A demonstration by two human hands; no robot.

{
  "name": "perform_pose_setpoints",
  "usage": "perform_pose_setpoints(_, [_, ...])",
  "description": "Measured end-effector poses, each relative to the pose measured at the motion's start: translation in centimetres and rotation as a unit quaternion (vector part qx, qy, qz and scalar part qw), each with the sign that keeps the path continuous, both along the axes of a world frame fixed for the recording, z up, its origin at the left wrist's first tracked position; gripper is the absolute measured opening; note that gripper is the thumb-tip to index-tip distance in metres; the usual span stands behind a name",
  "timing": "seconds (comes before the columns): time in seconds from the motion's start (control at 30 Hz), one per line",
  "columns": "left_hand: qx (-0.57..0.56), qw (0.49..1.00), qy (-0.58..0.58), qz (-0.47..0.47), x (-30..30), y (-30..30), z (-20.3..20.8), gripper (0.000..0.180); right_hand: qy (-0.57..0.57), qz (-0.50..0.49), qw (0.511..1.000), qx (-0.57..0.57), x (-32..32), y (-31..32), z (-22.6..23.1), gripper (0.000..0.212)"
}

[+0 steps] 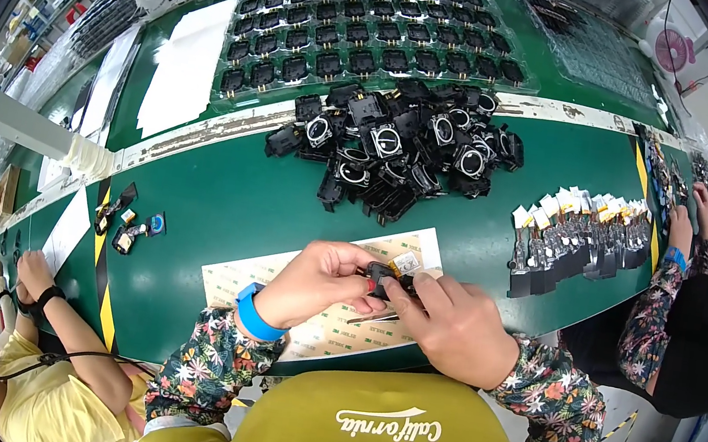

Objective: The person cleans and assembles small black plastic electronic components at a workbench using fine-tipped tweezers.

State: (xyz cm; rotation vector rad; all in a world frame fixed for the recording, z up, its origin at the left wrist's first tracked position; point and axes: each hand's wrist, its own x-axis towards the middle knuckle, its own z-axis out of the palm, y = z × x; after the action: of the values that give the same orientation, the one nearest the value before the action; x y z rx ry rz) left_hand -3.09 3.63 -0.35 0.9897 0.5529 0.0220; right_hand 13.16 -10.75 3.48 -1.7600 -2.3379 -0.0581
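My left hand [318,286] pinches a small black plastic housing [380,274] between thumb and fingers. From the other side my right hand [461,328] closes on the same housing, its fingertips pressing at its edge. A white-and-yellow labelled piece [406,264] sticks up from the housing; my fingers partly hide how it joins. Beneath my right fingers a thin, pointed metal tool [373,318] shows in part, and I cannot tell whether it is held or lying down. Both hands are over a beige printed sheet [329,333] on the green table [222,193].
A heap of black housings with coiled white cables [392,140] lies ahead. Beyond it is a clear tray of black parts [367,33]. Rows of white-tabbed parts [582,239] lie right, a few loose pieces [129,226] left. Co-workers sit at both sides [72,362], [694,341].
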Motion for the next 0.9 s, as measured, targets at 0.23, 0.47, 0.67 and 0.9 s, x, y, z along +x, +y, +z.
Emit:
perform_pose_setpoints(0.23, [0.008,1.000,-0.009,0.012,0.1,-0.2,0.0,0.023,-0.016,0.014,1.000,0.002,0.0,0.0,0.0,0.046])
perform_pose_setpoints(0.47, [0.023,0.999,-0.014,0.036,0.4,-0.6,-0.4,0.017,0.062,-0.009,0.998,-0.016,-0.3,-0.1,-0.3,0.044])
perform_pose_setpoints(0.67, [0.026,0.999,-0.001,0.027,0.3,-0.6,-0.4,0.017,0.212,-0.004,0.977,-0.035,0.0,-0.4,-0.2,0.039])
perform_pose_setpoints(0.9, [0.324,0.944,-0.064,-0.009,0.9,-2.4,3.3,0.018,0.320,-0.008,0.942,0.095,4.8,0.0,1.7,0.025])
